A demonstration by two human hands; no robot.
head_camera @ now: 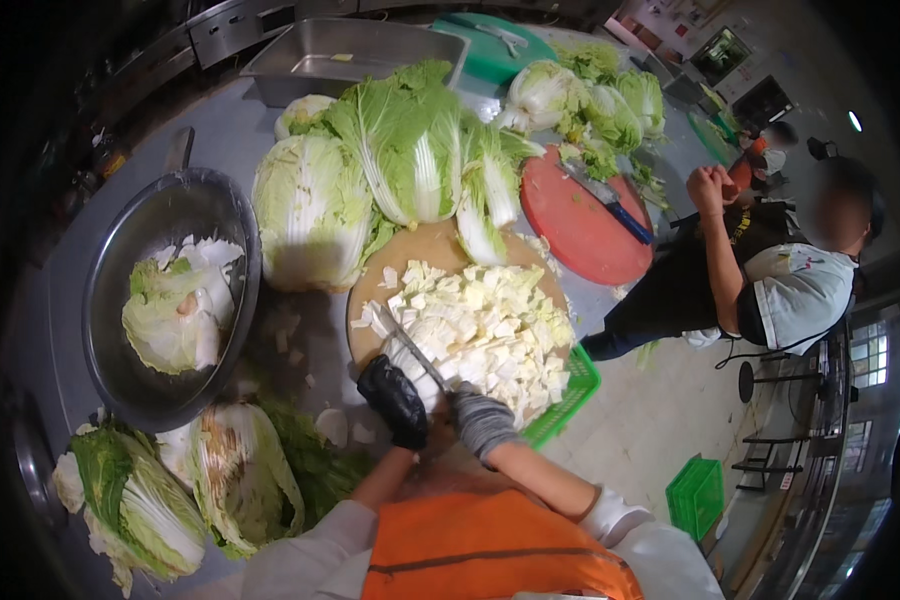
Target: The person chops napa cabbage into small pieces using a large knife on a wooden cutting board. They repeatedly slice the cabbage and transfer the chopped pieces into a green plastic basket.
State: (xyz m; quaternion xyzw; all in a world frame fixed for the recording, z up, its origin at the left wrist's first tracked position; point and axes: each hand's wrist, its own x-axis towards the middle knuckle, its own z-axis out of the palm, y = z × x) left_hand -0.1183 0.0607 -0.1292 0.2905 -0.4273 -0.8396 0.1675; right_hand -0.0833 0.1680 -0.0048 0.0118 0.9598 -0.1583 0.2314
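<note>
My right hand [484, 421], in a grey knit glove, grips the handle of a kitchen knife [414, 346]. Its blade points away and to the left, over cut cabbage. My left hand [394, 399], in a black glove, is curled close to the blade's left side at the board's near-left edge; what its fingers touch is hidden. Under the knife, a round tan cutting board [379, 259] carries a heap of chopped napa cabbage [487, 330]. A whole napa cabbage [311, 214] and loose leaves [420, 150] lie against the board's far side.
At left sits a metal basin [105, 300] with cabbage leaves. More cabbages [142, 487] lie near left. A red board [570, 217] bears a blue-handled knife [619, 210]. Behind are a steel pan [360, 49] and green board [495, 45]. A green basket [585, 382] is below; a person [787, 277] stands right.
</note>
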